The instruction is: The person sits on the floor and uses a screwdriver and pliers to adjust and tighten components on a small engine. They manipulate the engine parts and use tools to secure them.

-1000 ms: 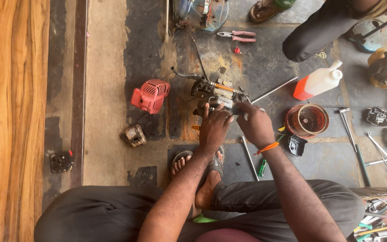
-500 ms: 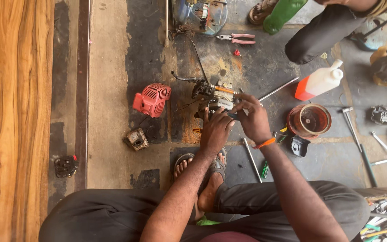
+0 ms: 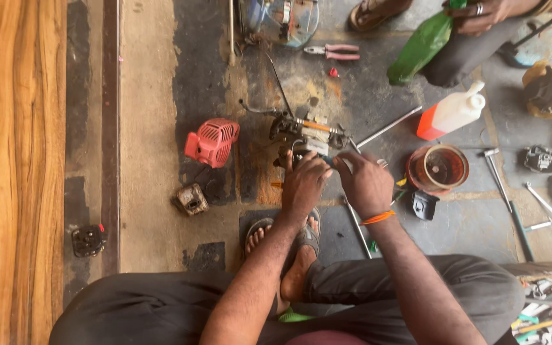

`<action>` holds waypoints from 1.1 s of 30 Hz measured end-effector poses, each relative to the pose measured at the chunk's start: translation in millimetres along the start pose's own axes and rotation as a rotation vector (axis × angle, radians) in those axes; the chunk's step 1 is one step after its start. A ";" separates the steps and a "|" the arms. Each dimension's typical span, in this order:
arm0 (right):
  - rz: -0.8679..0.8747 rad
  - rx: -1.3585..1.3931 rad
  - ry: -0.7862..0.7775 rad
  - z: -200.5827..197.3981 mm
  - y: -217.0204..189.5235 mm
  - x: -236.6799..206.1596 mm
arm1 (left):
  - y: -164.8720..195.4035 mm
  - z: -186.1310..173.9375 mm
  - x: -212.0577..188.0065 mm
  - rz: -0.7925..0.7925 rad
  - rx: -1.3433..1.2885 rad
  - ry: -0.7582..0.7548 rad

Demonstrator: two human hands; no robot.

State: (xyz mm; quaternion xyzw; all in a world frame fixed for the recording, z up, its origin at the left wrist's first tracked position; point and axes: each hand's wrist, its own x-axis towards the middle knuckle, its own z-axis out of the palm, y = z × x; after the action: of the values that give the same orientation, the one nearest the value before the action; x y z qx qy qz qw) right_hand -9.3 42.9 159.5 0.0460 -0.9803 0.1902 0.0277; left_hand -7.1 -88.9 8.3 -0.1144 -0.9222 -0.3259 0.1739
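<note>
**Both hands on a small engine, down on the workshop floor**

The small engine (image 3: 306, 135) sits on the stained concrete floor (image 3: 154, 128), just ahead of the seated person's sandalled feet (image 3: 285, 239); the left hand (image 3: 303, 182) lies curled over its near side, the right hand (image 3: 367, 185), an orange band at the wrist, presses in beside it; fingers of both are bent onto the metal, but what they pinch is hidden under the knuckles.

To the left lies a red slotted engine cover (image 3: 212, 142); nearer, a small grimy block (image 3: 191, 199); to the right a round rust-red bowl (image 3: 437, 167) and a long metal rod (image 3: 388, 126); beyond them a white plastic bottle (image 3: 453, 112) with a red base lies tilted, its label not readable; another person's hand holds a green bottle (image 3: 421, 48), cut off at the top edge; pink-handled pliers (image 3: 332, 52) lie farther out; wrenches and parts at the right edge are too small to make out.
</note>
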 end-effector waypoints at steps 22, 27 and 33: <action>0.009 0.402 -0.133 8.0 24.2 7.2 | 3.2 -3.1 0.7 -0.029 -0.037 -0.040; -0.424 0.251 0.131 1.1 9.2 14.8 | 3.8 -4.3 -1.3 -0.009 -0.028 -0.023; 0.350 -0.015 -0.285 -1.3 -0.5 6.8 | 1.2 1.5 1.2 -0.009 -0.003 -0.027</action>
State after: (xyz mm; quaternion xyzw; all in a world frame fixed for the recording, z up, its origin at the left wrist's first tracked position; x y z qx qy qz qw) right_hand -16.0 42.3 161.4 -0.0984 -0.9687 0.1763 -0.1443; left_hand -8.2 -86.9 8.3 -0.1150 -0.9244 -0.3267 0.1597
